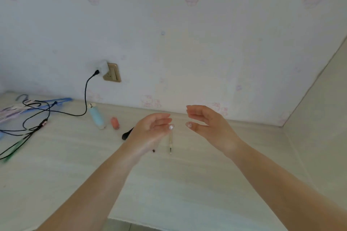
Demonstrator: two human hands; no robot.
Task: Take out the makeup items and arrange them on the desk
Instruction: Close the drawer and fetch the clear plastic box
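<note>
On the pale wood-grain desk [56,165], a tangle of black cable [37,118] lies far left, running up to a brass wall socket [112,73]. Right of it lie a light blue tube-shaped bottle [96,117], a small coral-pink makeup sponge [115,123] and a black brush [126,134] partly hidden by the left hand [150,131]. That hand hangs loosely spread, empty, over a thin pale pencil [170,141]. The right hand [208,125] hovers cupped and open, holding nothing.
</note>
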